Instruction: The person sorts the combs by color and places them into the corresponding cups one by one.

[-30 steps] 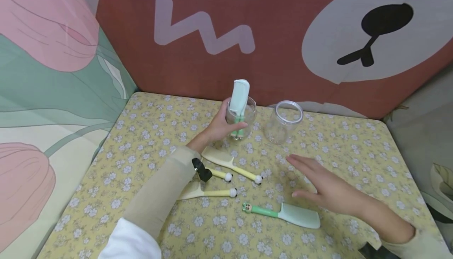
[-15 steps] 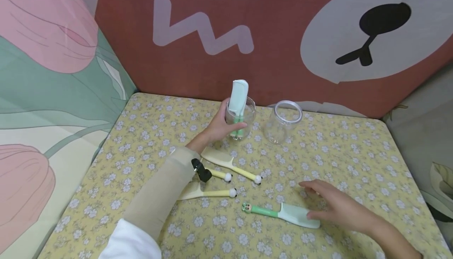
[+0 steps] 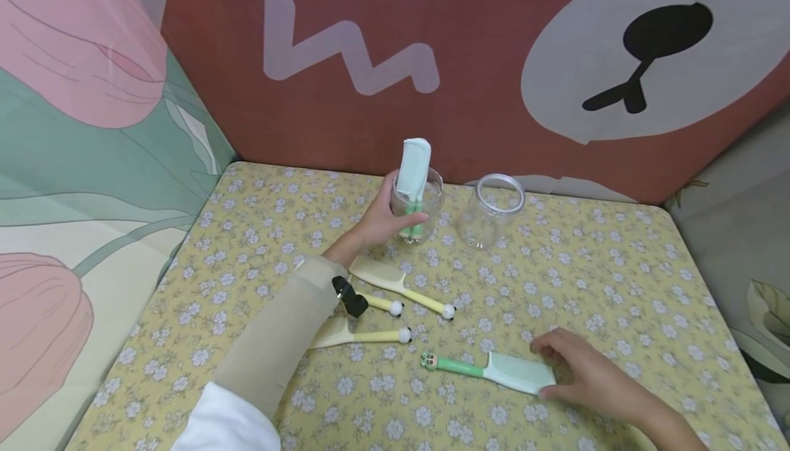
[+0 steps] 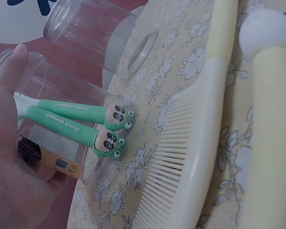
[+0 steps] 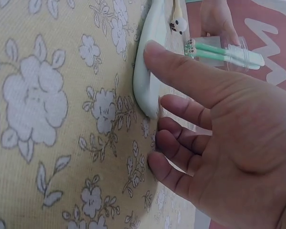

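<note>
My left hand (image 3: 404, 201) grips a clear jar (image 3: 426, 197) standing at the back of the table, thumb in front and fingers behind. Two green combs (image 4: 86, 126) stand in it, handles down, their pale heads (image 3: 413, 163) sticking out of the top. In the left wrist view the palm (image 4: 14, 167) lies against the jar's wall (image 4: 62, 143). Another green comb (image 3: 494, 370) lies flat near the front. My right hand (image 3: 543, 369) pinches its wide end, thumb (image 5: 181, 71) on one edge and curled fingers (image 5: 174, 136) at the other.
An empty clear jar (image 3: 490, 214) stands just right of the held one. Three cream combs with white ball ends (image 3: 401, 286) (image 3: 364, 336) (image 3: 382, 305) lie beside my left forearm. Padded printed walls close the table's back and left.
My right hand has come down and toward me from mid-table onto the lying green comb's wide end. The left hand and its jar have stayed put.
</note>
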A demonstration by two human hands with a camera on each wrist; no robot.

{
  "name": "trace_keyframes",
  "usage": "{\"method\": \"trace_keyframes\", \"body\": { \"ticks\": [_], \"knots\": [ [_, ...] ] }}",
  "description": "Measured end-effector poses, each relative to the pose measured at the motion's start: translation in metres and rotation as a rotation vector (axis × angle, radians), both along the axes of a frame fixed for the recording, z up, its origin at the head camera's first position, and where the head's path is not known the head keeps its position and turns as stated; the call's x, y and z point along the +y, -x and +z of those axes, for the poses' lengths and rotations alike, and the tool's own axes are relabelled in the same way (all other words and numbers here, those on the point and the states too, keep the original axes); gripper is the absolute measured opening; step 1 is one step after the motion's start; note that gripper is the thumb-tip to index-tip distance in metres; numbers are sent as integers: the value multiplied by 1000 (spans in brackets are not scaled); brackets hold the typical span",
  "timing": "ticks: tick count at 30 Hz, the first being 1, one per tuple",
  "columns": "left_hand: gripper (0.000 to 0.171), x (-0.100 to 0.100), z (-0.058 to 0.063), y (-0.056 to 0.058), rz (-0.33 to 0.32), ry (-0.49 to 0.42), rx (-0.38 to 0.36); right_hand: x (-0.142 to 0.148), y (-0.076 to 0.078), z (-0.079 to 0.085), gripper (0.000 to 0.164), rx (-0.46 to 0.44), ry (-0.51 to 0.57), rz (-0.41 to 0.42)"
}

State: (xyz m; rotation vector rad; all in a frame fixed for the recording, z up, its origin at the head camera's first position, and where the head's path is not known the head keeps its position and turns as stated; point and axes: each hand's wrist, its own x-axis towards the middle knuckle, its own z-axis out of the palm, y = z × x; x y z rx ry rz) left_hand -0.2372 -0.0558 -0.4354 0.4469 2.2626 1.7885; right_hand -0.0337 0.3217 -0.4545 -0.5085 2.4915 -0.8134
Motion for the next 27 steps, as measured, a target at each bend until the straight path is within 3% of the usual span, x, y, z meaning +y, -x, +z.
{"method": "trace_keyframes", "body": {
  "ticks": [4,9,11,16,21,27],
  "knots": [
    [100,0,-2,1,9,11,8,-3,-1,-3,56,57,-56,19],
    [101,0,-15,8,21,28,28,-5,0,-5,43,65,-49,35],
    [101,0,-17,8,20,21,34,-5,1,-6,41,4,8,21],
    [101,-1,-17,8,17,15,35,2,5,-10,28,-198,266,-30],
    [101,0,-19,8,21,25,34,13,11,-15,18,-313,539,-150],
    [101,0,-20,9,20,19,40,5,16,-17,36,-305,739,-462]
  ]
}}
